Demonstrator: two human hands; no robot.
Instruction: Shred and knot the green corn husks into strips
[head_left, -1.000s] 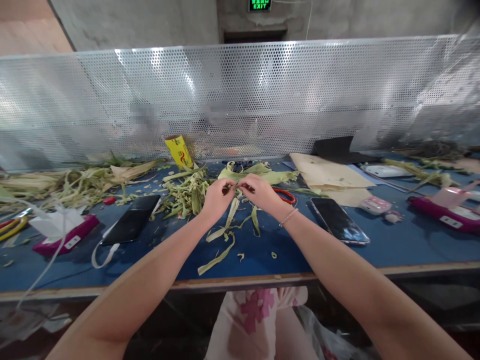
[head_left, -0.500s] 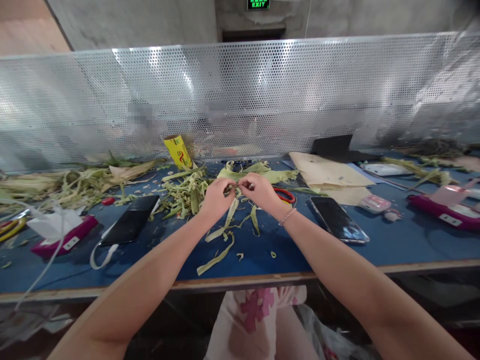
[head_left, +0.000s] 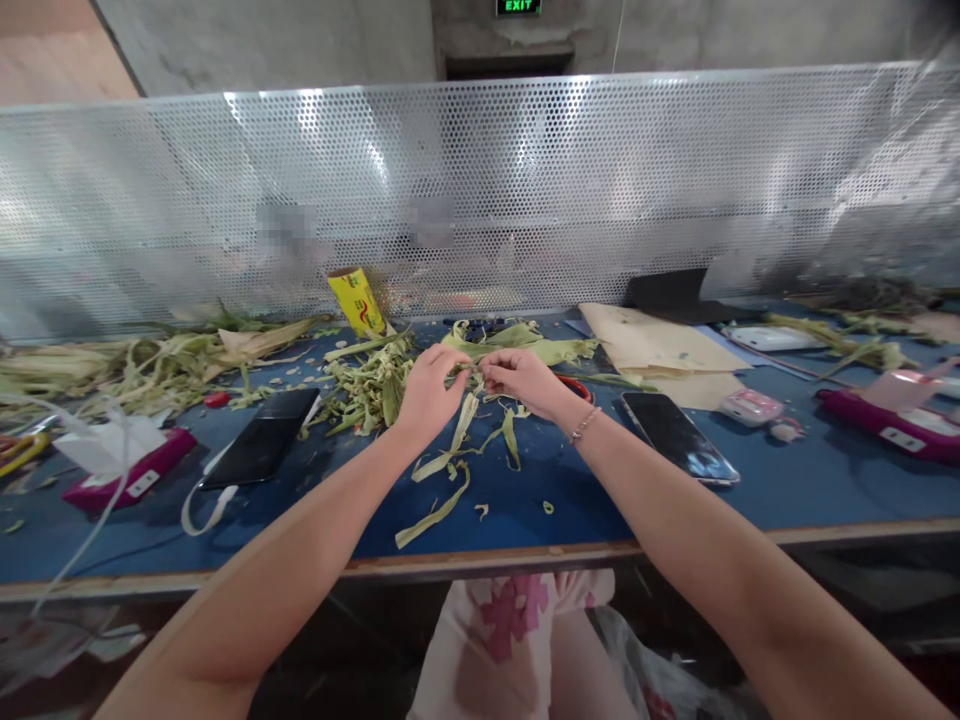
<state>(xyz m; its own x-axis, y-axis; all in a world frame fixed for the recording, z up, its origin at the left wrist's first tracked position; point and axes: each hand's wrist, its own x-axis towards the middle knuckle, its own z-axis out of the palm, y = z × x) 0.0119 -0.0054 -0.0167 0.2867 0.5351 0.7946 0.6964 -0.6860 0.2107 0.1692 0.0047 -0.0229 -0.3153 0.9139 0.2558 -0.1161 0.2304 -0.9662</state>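
My left hand point(head_left: 435, 390) is closed, its thumb and fingertips pinching a small pale-green bit that looks like corn husk. My right hand point(head_left: 521, 378) meets it from the other side, thumb and forefinger pressed together at the same bit; the fingers hide most of it. Beneath the hands, narrow husk strips point(head_left: 463, 425) trail over the blue table. A heap of cut husk pieces point(head_left: 367, 385) lies beside my left hand. Broad corn husk leaves point(head_left: 559, 350) spread behind my fingers. Red-handled scissors point(head_left: 576, 386) lie partly hidden behind my right hand.
A black phone point(head_left: 262, 440) with a white cable lies left, another phone point(head_left: 675, 435) right. Purple power strips point(head_left: 161, 470) sit at both sides. A yellow tube point(head_left: 357, 303) leans near the perforated metal screen point(head_left: 480, 190). Brown paper point(head_left: 652, 340) lies at the back right.
Both hands have shifted slightly at the fingertips. My left fingers have straightened and lifted a little, and my right wrist has turned, sliding the bracelet into fuller view.
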